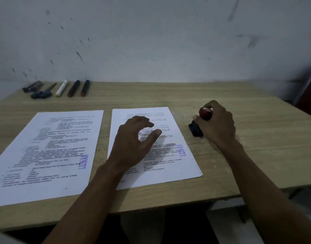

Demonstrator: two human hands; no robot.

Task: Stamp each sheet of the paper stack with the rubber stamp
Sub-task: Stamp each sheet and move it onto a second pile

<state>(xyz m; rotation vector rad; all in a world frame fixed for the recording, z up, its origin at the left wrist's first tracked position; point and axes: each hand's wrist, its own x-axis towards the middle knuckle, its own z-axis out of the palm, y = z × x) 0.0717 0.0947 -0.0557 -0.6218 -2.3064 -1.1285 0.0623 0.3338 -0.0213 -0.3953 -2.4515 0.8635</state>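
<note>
The right hand (219, 124) is gripping the stamp (199, 123), fingers curled round its red knob while the black base is resting on the bare tabletop (256, 155), just right of the stack (168, 118). The left hand (133, 140) is hovering over the middle of the stack's top sheet, fingers loosely spread and arched, holding nothing; whether the fingertips are touching the paper cannot be told. That top sheet is already carrying a blue LUNAS mark (183, 150) between the two hands, near its right edge. Left of the left hand a second sheet (45, 155) is lying flat, also marked in blue, so it looks like the done pile. The step in hand seems to be clearing the stamped sheet leftward. To do it well, the left hand should be pressing lightly and sliding only the top sheet, keeping off the fresh ink so it is not smearing, while the right hand is keeping the stamp clear of the paper until the next sheet is lying bare. Far beyond the left hand, several markers (61, 88) are lying by the wall.
</note>
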